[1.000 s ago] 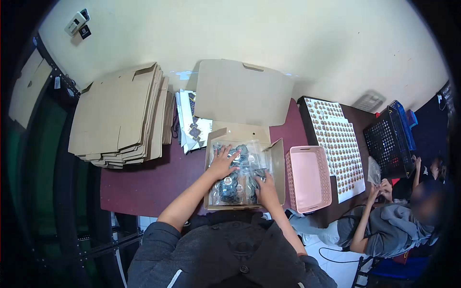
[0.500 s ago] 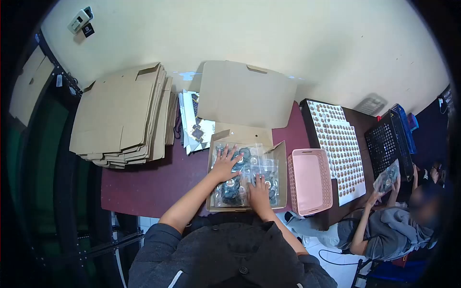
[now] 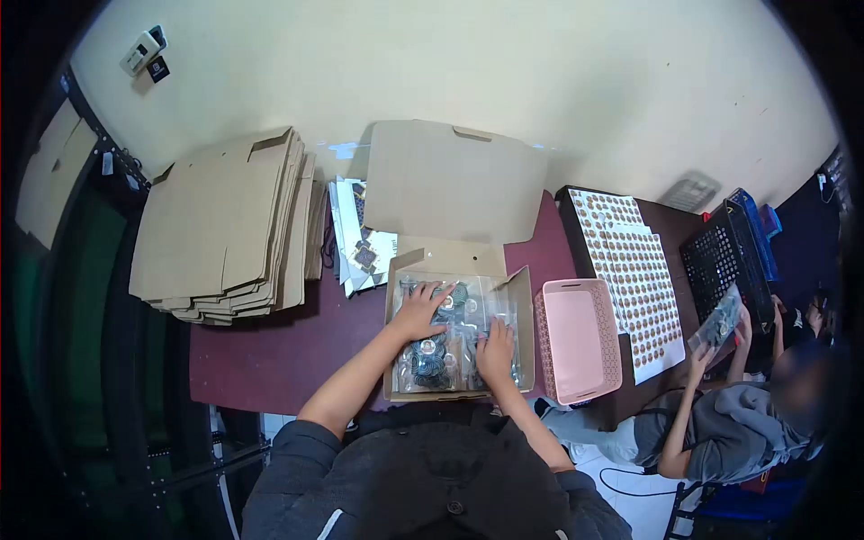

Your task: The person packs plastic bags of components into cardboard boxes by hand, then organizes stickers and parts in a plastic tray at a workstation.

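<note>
Resting in the open carton [image 3: 524, 315], packets [image 3: 441, 360] lie under both hands.

I see a stack of flattened cardboard boxes [image 3: 225, 229] at the table's far left; just beside it, a small pile of printed sheets [image 3: 360, 236] leans toward the wall; a pink plastic basket [image 3: 579, 337] sits on the maroon table [image 3: 270, 346]; further right lie sticker sheets [image 3: 634, 279], then a black crate [image 3: 724, 265]; a seated person [image 3: 729, 423] lifts a clear bag [image 3: 717, 322].

No legible text — sticker sheets [image 3: 634, 279] (printed rounds), too small to read
</note>
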Motion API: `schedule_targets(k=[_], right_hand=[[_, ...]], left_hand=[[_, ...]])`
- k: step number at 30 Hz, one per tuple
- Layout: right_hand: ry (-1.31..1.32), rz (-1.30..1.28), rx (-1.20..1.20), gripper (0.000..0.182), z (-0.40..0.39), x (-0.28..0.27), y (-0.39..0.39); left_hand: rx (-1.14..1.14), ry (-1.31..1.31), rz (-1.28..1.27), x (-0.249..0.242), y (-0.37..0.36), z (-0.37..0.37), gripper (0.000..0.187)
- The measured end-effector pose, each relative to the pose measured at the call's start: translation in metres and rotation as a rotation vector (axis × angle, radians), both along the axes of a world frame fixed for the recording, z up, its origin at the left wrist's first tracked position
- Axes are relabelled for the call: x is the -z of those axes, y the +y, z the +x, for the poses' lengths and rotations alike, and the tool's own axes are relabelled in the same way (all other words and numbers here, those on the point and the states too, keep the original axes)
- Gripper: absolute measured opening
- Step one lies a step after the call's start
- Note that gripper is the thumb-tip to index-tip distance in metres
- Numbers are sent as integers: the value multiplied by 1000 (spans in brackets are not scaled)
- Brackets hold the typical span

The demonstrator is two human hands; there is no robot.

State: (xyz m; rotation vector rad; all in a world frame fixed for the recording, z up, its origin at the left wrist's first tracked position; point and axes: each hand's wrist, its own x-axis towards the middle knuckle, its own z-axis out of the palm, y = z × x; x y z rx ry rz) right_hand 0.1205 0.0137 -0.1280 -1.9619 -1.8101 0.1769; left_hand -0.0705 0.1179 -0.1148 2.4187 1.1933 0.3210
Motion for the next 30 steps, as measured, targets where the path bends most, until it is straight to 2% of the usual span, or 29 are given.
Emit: schedule_targets(k=[2,3,4,6,7,10,12,14,15,18,19,22,23,24,26,27,30], right_hand=[[169,-236,147,58,3,9,6],[310,-226,148,61,3,9,6],[310,-226,144,61,5,9,10],[589,-128,40,60,7,10,11],[593,-127,40,60,6,10,11],[354,118,70,58,6,-6,15],[374,169,55,54,5,-18,22],[377,114,-77,49,6,-19,33],[339,149,-103,43,2,-19,39],[344,106,-196,39,-3,-11,61],[263,88,-188,38,-5,-3,68],[168,-36,-146,40,-4,15,76],[204,-81,-161,42,0,19,78],[211,-96,-157,42,0,18,77],[205,-196,-88,42,0,14,75],[204,-209,-86,43,1,15,75],[165,-228,-75,43,1,15,75]], left_hand=[[10,-27,44,3,3,2,90],[28,4,51,3,3,1,88],[24,4,51,2,5,1,88],[36,53,42,4,2,0,85],[52,72,-12,3,4,-1,84],[100,143,15,-2,8,-1,86],[117,188,4,-6,7,2,87],[56,25,47,-5,-1,7,90],[23,28,65,0,-2,10,87],[3,61,66,17,-6,18,80],[-3,69,84,11,-9,18,69],[-22,62,113,11,-7,18,63],[-70,75,112,11,-8,17,55],[-66,81,96,14,-8,16,55],[-382,27,-31,20,-7,8,52],[-410,-92,-69,20,-4,1,50],[-447,-31,-1,18,-8,6,51]])
